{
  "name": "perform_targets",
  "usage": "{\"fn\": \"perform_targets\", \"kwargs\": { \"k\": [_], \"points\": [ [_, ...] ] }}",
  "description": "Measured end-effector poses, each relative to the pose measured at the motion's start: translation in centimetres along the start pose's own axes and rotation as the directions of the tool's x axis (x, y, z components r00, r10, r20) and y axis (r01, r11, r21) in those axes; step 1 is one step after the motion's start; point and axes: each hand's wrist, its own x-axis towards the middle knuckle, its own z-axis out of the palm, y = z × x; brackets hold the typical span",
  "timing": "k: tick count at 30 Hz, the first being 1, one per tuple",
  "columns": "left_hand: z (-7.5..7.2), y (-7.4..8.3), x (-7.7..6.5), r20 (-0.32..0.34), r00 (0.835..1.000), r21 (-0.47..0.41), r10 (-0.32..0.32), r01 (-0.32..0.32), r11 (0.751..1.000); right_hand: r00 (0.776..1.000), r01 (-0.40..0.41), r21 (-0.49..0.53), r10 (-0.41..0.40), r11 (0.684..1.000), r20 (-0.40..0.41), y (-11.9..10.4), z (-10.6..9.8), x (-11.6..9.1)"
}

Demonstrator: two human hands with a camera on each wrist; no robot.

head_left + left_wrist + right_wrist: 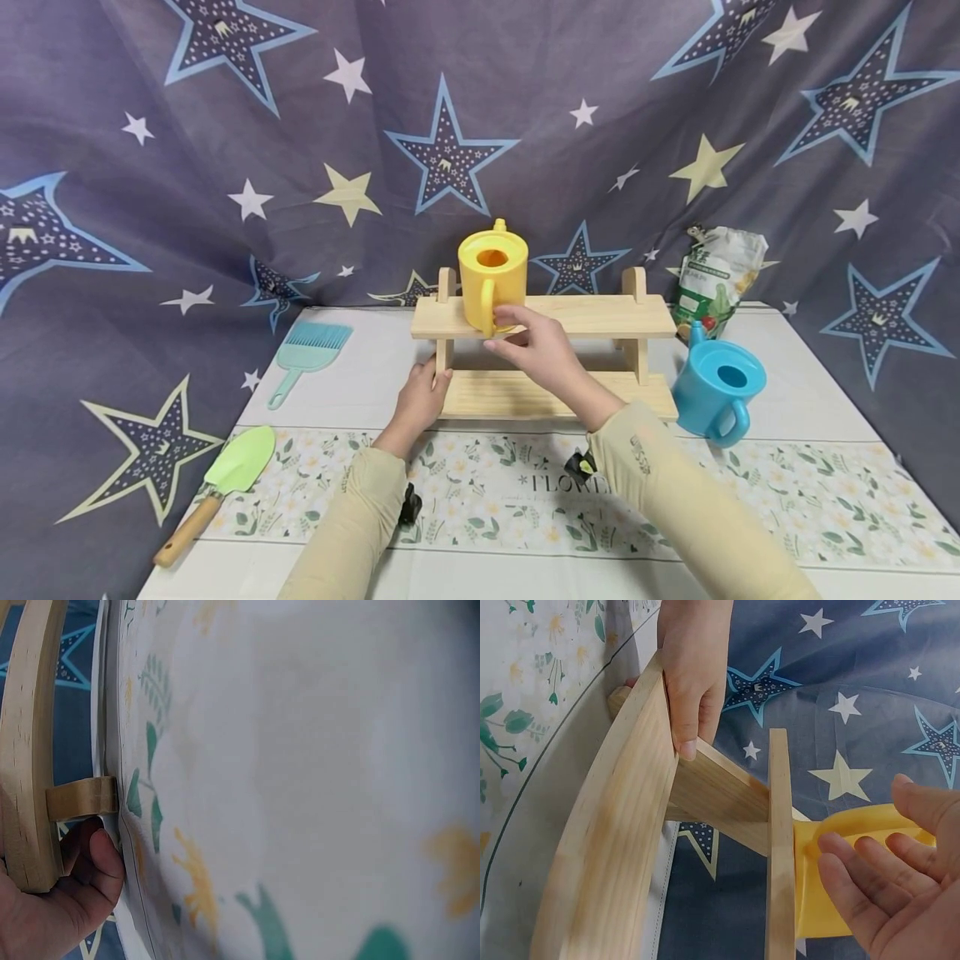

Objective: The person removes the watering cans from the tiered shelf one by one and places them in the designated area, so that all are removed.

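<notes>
A yellow watering can (492, 279) stands upright on the upper board of a two-tier wooden shelf (592, 317), toward its left end. Beside the can's handle is my right hand (536, 346). In the right wrist view its fingers (870, 877) are parted and loosely bent near the yellow handle, not closed round it. My left hand (422, 396) grips the left end of the lower board; the left wrist view shows its fingers curled beneath the wood. The thumb lies on top of the board in the right wrist view.
Right of the shelf stands a blue watering can (720, 383), with a printed bag (716, 283) behind it. A teal brush (309, 354) and a green trowel (240, 462) lie at left. A starry curtain (420, 50) hangs behind the table (525, 575).
</notes>
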Motion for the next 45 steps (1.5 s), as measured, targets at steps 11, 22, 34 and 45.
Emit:
{"fn": "perform_targets", "kwargs": {
  "k": [11, 22, 34, 45],
  "points": [
    [-0.1, 0.1, 0.0, 0.007, 1.0, -0.013, -0.003, 0.003, 1.0, 1.0, -0.01, -0.022, 0.009, 1.0, -0.029, 0.3, 1.1, 0.7],
    [-0.1, 0.1, 0.0, 0.006, 1.0, -0.009, -0.007, 0.007, 1.0, 0.999, -0.03, -0.054, 0.029, 0.998, -0.026, 0.3, 1.5, 1.1],
    [-0.1, 0.1, -0.1, 0.002, 1.0, 0.001, -0.004, 0.004, 1.0, 0.999, -0.015, -0.088, 0.01, 0.996, -0.053, 0.6, 1.6, 1.3],
    [0.1, 0.0, 0.0, 0.005, 1.0, -0.005, -0.016, 0.016, 1.0, 0.997, -0.028, -0.084, 0.022, 0.996, -0.079, 0.3, 1.3, 1.1]
  ]
}}
